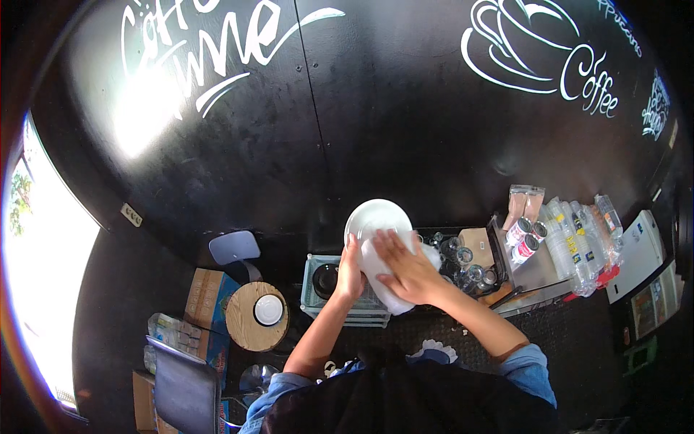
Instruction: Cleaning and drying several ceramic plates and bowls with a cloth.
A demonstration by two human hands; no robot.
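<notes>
A white round plate (pixel 375 212) is held up in front of me, its face turned towards me. My left hand (pixel 351 271) grips its lower left edge, the thumb lying over the rim. My right hand (pixel 404 266) lies flat with spread, slightly blurred fingers, pressing a white cloth (pixel 398 304) against the plate's lower right part. The cloth hangs down below the plate and also shows beyond the right fingers. Below the plate stands a pale green plastic rack (pixel 310 304), with a black round dish (pixel 325 279) on it, partly behind my left hand.
On the left, a round wooden stool (pixel 244 325) carries a small white saucer (pixel 268 310), near cardboard boxes (pixel 203 295) and a dark chair (pixel 187 393). To the right are several glasses (pixel 463 255), cans (pixel 525 247) and stacked plastic cups (pixel 574 238). A black wall (pixel 379 135) rises behind.
</notes>
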